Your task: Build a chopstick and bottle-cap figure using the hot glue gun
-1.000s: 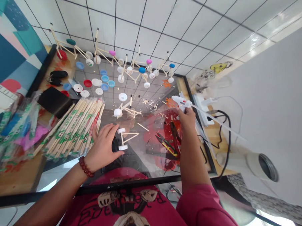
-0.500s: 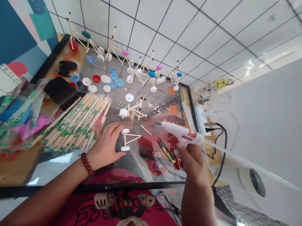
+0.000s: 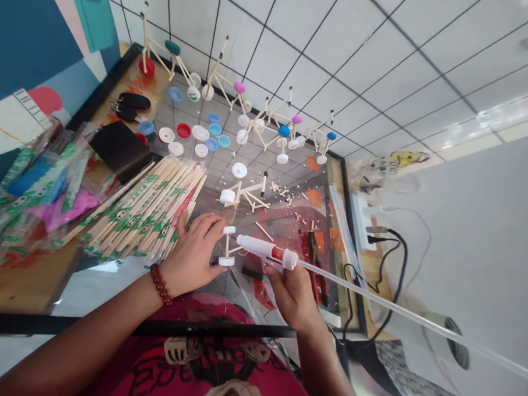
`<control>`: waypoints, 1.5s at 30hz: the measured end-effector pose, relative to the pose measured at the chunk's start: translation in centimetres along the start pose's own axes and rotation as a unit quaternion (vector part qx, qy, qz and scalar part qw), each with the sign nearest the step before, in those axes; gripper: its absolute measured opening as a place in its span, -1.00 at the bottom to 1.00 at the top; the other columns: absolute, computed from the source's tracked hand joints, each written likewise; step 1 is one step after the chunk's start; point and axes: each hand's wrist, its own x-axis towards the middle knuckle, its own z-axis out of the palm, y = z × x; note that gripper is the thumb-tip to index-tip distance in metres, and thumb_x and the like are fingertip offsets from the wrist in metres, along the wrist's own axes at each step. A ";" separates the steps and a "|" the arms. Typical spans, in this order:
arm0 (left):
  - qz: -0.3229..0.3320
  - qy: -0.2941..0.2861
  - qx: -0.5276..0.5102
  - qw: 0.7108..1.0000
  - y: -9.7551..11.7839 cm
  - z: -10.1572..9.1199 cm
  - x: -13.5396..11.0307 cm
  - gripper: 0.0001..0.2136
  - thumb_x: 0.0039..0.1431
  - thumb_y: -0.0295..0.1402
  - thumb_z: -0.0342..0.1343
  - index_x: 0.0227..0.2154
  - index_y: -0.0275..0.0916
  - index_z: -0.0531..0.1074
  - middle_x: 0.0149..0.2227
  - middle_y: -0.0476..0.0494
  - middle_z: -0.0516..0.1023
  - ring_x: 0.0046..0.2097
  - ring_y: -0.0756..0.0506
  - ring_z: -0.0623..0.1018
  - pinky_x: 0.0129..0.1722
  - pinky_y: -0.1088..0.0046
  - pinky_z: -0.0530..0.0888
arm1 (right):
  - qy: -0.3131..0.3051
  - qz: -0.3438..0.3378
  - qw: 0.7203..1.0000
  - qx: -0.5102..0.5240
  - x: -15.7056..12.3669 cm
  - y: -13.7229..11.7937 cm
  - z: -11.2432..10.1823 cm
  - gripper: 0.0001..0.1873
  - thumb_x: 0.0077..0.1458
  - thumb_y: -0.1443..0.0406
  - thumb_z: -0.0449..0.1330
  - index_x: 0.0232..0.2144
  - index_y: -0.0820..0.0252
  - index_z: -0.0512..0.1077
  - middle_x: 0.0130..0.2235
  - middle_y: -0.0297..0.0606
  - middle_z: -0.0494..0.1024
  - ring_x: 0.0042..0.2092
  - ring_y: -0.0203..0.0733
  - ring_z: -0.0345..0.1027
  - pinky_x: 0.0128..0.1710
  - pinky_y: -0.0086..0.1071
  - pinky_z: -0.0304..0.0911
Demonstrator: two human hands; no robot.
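My left hand [image 3: 192, 256] rests at the glass tabletop, thumb and forefinger closed about a small stick frame with two white bottle caps [image 3: 227, 261] as wheels. My right hand [image 3: 292, 293] grips a white hot glue gun [image 3: 257, 246], its nozzle close to the frame's sticks between the caps. Whether the nozzle touches them I cannot tell. A long clear glue stick [image 3: 359, 288] runs out of the gun's back. Just beyond lie a loose short stick [image 3: 264, 231] and another stick model [image 3: 253, 198] with a white cap. The gun hides part of the frame.
Wrapped chopsticks [image 3: 146, 212] are piled left of my hand. Loose bottle caps [image 3: 200, 132] and several stick models [image 3: 283, 136] stand toward the back. Red-handled pliers [image 3: 317, 266], stick scraps, a power strip [image 3: 365, 223] and black cable [image 3: 402, 273] are on the right.
My right hand has brought the glue gun left, its nozzle now at the small stick frame. My left hand keeps its hold. The view has shifted slightly.
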 end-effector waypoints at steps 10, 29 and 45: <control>0.000 -0.004 -0.003 1.000 -0.2 0.2 0.0 -0.29 0.07 -0.23 0.39 0.31 -0.11 0.39 0.34 -0.40 0.47 0.42 -0.52 0.37 0.52 -0.37 -0.03 | 0.008 -0.008 1.000 -0.025 -0.1 0.3 0.3 -0.72 0.38 0.15 0.11 0.02 0.08 0.48 -0.16 -0.10 0.66 -0.17 0.11 0.60 -0.15 -0.03 0.53; 0.021 0.016 -0.022 0.999 -0.7 0.8 0.1 -0.25 0.01 -0.28 0.44 0.29 -0.26 0.37 0.31 -0.55 0.47 0.41 -0.58 0.38 0.47 -0.50 -0.06 | 0.005 -0.017 0.999 -0.046 -0.5 0.3 0.4 -0.74 0.41 0.14 0.08 -0.05 0.11 0.50 -0.22 -0.14 0.62 -0.23 0.04 0.53 -0.21 -0.14 0.46; 0.017 0.027 -0.003 0.999 -0.7 0.6 -0.1 -0.26 0.06 -0.27 0.39 0.33 -0.09 0.33 0.34 -0.39 0.48 0.42 -0.53 0.39 0.51 -0.38 -0.02 | -0.021 0.055 0.997 0.058 -1.5 0.9 0.1 -0.69 0.39 0.12 0.17 0.05 0.08 0.56 -0.10 -0.13 0.69 -0.11 0.08 0.58 -0.04 -0.07 0.49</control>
